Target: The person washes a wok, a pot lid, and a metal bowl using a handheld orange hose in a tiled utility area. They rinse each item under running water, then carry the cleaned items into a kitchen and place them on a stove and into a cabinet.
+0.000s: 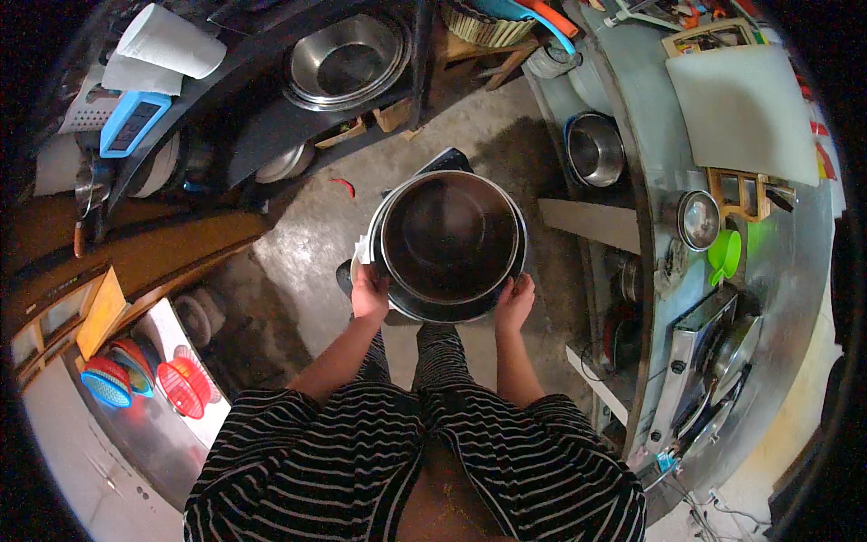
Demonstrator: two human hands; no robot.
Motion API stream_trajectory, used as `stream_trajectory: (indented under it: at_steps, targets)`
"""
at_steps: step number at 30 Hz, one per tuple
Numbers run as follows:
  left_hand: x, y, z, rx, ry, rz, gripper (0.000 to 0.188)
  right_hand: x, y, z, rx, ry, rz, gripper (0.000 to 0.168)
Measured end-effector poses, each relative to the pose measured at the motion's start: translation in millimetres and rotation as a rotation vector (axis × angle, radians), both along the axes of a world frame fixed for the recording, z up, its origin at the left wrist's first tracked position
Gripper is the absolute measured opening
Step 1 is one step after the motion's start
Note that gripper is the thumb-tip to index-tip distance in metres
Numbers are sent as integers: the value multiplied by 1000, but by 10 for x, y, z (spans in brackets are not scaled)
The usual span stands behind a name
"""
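Note:
In the middle of the head view is a large round metal pot (450,237), its dark inside facing up, set within a wider round rim that looks like another vessel. My left hand (370,295) grips the lower left of the rim, next to a small piece of white paper or cloth (364,249). At the lower right, my right hand (515,301) holds the other side of the rim. Both sets of fingertips are partly hidden. What lies under the stack is mostly covered.
On the right, a metal counter bears a gas stove (698,366), a green plastic scoop (725,256) and a white cutting board (745,112). Metal basins (347,61) sit on a dark shelf at the upper left. A red chili pepper (344,186) lies on the floor. Colored baskets (183,386) stand at the lower left.

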State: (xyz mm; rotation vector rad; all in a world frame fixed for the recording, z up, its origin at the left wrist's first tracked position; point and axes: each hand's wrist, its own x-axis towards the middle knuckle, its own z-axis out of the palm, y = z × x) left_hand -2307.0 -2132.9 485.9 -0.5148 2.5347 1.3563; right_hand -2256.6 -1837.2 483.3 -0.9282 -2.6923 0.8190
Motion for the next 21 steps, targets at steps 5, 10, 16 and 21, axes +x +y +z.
stream_trajectory:
  at_steps: [5, 10, 16, 21]
  targets:
    - [-129, 12, 226, -241, -274, -72, 45, -53, 45, -12, 117, -156, 98, 38]
    - [-82, -76, 69, -316, -109, 10, 77, -11, 34, -112, -8, 74, -35, 53]
    - [-244, -252, 4, 548, -667, 123, 66, 75, 123, -358, -1289, -140, -310, 62]
    - [-165, -217, -468, 761, -625, 369, 31, 175, 158, -518, -1165, -180, -268, 55]
